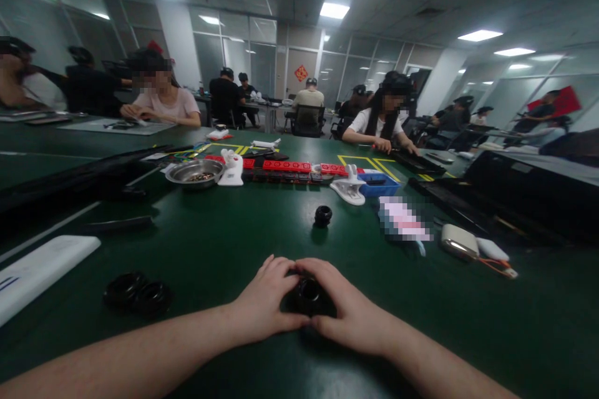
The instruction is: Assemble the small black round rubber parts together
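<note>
In the head view, my left hand (266, 296) and my right hand (346, 305) meet in front of me, with curved fingers and thumbs closed round a black hollow ring-shaped part (309, 290). Fingertips touch at the part's far side, and the thumbs come together at its near side. Part of it is hidden by my fingers. A similar black ring-shaped part (322, 216) stands by itself farther away on the green table (262, 230). Two more black rings (154, 297) lie side by side left of my left forearm.
Beyond stand a metal bowl (195, 173) of small pieces, a red strip (285, 166), white clamps (349, 187) and a blue tray (380, 183). A white box (51, 268) lies left; a beige case (459, 242) with an orange cable lies right. People sit across the table.
</note>
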Demonstrator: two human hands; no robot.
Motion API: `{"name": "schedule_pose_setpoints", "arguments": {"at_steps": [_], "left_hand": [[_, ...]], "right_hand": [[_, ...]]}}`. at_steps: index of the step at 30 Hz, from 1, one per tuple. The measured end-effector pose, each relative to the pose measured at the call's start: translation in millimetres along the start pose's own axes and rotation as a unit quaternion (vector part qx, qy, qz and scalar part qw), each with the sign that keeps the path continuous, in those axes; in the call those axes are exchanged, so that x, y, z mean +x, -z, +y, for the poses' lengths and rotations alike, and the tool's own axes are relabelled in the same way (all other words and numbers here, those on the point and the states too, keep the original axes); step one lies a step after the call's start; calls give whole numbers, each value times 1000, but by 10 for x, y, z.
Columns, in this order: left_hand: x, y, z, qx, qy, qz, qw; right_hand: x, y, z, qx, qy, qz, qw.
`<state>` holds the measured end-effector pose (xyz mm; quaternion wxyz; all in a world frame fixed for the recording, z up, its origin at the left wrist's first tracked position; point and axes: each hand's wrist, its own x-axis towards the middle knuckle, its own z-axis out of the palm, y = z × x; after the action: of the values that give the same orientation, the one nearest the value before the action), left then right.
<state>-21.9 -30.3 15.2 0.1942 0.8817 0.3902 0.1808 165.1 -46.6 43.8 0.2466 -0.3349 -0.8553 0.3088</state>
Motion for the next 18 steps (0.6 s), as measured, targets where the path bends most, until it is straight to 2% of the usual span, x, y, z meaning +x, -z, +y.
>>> {"name": "schedule_pose_setpoints", "arguments": {"at_steps": [5,10,12,15,16,18], "left_hand": [[-1,13,16,-3,3,-3,1000],[-1,3,12,1,1,4,1000],[1,4,12,4,1,1,1000],[3,8,11,7,0,-1,1000],[3,7,8,7,-1,1,1000],[2,-2,-2,5,-3,5,1000]], "right_hand": [[29,-51,16,-68,-85,82,991],[29,-44,3,-11,1,33,999],[20,-52,14,-1,-13,42,999],[23,-71,34,-34,-64,97,993],[27,-71,35,-42,-65,103,992],[29,-59,30,-30,-31,78,996]]}}
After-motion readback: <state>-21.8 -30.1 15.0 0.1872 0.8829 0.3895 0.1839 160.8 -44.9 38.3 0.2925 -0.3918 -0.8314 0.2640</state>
